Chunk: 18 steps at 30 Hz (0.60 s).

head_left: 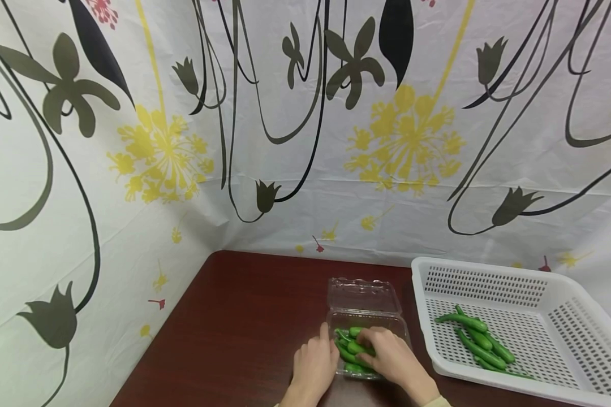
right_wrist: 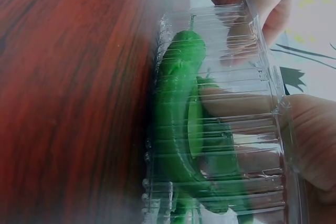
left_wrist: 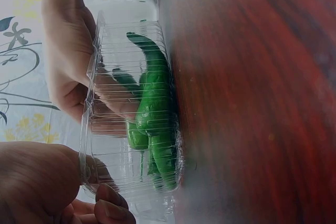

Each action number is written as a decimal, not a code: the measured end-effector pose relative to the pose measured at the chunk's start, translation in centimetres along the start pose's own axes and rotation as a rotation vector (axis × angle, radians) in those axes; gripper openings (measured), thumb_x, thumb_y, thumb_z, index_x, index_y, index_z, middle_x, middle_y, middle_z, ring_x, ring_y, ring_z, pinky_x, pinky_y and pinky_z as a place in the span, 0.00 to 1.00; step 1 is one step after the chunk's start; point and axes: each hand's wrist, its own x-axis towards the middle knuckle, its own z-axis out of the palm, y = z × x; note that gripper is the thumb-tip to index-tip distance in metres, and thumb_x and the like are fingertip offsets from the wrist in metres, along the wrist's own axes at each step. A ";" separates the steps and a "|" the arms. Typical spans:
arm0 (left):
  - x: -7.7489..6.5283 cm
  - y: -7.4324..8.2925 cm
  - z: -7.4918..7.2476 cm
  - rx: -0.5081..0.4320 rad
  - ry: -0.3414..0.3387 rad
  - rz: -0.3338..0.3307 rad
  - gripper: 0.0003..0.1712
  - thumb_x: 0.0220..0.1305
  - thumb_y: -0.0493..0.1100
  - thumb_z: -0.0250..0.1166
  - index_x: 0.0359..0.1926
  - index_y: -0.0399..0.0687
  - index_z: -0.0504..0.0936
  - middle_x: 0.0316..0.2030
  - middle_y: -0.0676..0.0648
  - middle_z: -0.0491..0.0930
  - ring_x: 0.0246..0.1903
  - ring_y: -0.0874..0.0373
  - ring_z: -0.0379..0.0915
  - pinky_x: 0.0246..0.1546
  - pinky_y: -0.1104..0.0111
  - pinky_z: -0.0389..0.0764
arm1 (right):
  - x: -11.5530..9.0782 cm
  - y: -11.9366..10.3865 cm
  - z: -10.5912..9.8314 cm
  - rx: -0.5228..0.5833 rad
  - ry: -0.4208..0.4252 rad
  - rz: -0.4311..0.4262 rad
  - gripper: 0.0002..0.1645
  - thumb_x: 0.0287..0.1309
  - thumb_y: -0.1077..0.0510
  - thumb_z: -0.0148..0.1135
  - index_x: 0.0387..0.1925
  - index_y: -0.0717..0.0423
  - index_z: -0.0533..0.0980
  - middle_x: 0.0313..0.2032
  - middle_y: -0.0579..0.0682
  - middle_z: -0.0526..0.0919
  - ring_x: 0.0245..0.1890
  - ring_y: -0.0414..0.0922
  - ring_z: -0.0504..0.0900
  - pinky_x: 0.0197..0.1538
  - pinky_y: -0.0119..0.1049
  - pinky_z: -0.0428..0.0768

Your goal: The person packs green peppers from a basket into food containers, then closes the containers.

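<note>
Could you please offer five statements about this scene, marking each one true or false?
1. The clear plastic container has its lid open. True.
2. The white basket stands to the container's left. False: it stands to the right.
3. Green chili peppers lie in the basket. True.
4. The right hand reaches into the container. True.
5. The left hand rests in the basket. False: it is at the container's left side.
</note>
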 end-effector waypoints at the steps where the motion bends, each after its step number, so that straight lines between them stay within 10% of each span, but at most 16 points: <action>1: 0.0 0.0 0.0 0.001 0.001 0.000 0.23 0.63 0.40 0.65 0.57 0.33 0.78 0.21 0.43 0.80 0.12 0.53 0.72 0.12 0.64 0.68 | 0.0 0.0 0.0 -0.004 0.002 -0.002 0.11 0.49 0.55 0.78 0.32 0.46 0.81 0.28 0.35 0.75 0.27 0.31 0.72 0.28 0.35 0.74; 18: 0.0 0.0 0.1 0.011 0.012 0.006 0.23 0.63 0.40 0.64 0.57 0.34 0.78 0.20 0.44 0.79 0.13 0.52 0.73 0.12 0.63 0.69 | -0.1 0.3 -0.1 -0.031 0.027 -0.010 0.08 0.48 0.55 0.78 0.28 0.46 0.83 0.28 0.35 0.77 0.29 0.36 0.76 0.29 0.36 0.75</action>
